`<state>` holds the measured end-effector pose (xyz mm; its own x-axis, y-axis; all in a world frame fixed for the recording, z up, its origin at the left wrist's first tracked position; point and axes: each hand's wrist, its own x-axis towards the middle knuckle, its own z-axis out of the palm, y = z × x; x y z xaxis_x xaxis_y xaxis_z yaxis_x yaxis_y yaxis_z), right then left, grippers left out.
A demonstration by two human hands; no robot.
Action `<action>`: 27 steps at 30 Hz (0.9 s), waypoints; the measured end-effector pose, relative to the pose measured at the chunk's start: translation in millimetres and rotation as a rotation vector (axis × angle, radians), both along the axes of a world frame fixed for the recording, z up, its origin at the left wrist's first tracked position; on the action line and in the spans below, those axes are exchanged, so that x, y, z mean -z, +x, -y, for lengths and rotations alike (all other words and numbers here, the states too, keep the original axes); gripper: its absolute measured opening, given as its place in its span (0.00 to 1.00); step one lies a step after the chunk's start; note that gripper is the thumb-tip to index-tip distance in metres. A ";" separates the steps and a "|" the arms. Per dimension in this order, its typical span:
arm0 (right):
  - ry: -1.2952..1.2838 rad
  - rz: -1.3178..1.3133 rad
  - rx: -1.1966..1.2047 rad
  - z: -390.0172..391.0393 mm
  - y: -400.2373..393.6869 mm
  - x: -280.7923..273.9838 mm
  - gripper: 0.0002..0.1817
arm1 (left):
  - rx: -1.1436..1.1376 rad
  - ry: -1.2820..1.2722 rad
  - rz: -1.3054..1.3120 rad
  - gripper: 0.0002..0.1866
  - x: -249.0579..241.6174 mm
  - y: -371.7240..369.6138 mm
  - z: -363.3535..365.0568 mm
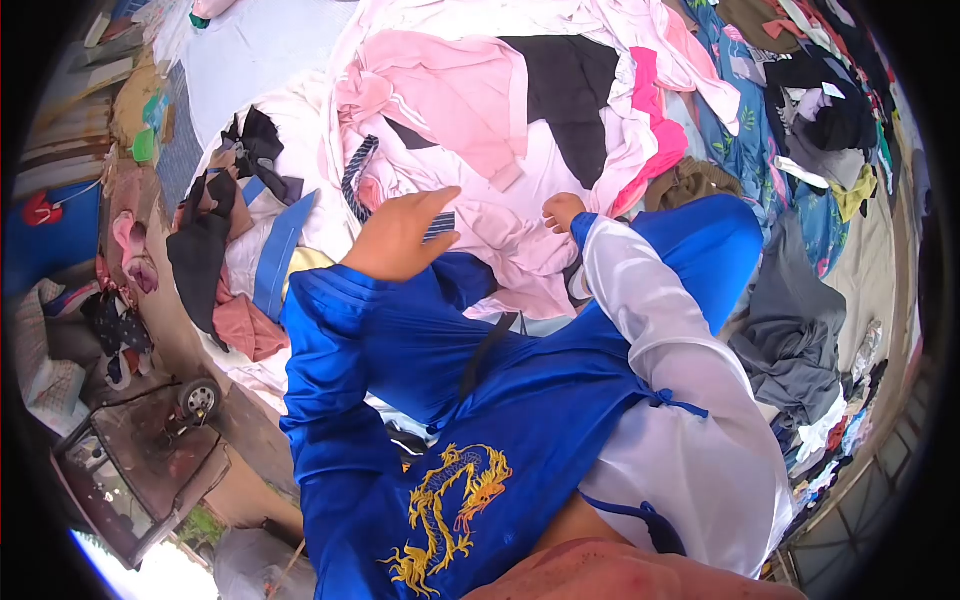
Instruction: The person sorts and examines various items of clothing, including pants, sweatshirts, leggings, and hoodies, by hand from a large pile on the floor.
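Note:
My left hand (405, 235), at the end of a blue sleeve, curls around a dark blue and white striped cloth (438, 226). Its thumb and forefinger are spread apart, and the other fingers are hidden beneath. A twisted striped length (355, 180) shows on the far side of this hand. Close to the raised knee, my right hand (563, 212) has its fingers curled in, with nothing visible in them. Beyond both hands lies a pink garment (440, 85) with white stripes, partly beside black cloth (565, 95). Crumpled pink cloth (515, 250) lies between the hands and the lap.
Dark and blue clothes (285, 255) are heaped at the left. Bright pink cloth (655, 130), a grey garment (795, 310) and more piled clothes lie to the right. A tipped cart-like frame (150, 460) with a small wheel (199, 400) stands at the lower left.

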<state>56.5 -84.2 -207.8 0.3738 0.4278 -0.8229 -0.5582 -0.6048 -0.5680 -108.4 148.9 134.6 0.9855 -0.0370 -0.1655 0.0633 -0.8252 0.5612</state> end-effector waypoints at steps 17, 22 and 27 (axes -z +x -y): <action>-0.014 -0.039 0.070 -149.3 37.8 136.0 0.37 | 0.225 0.130 -0.003 0.14 78.5 33.1 104.6; 0.019 -0.065 0.321 -168.7 40.0 139.7 0.36 | 0.164 0.226 -0.061 0.10 91.7 40.7 108.0; -0.019 0.056 -0.169 -158.5 73.6 173.7 0.38 | 0.136 0.153 -0.087 0.09 100.7 44.9 109.1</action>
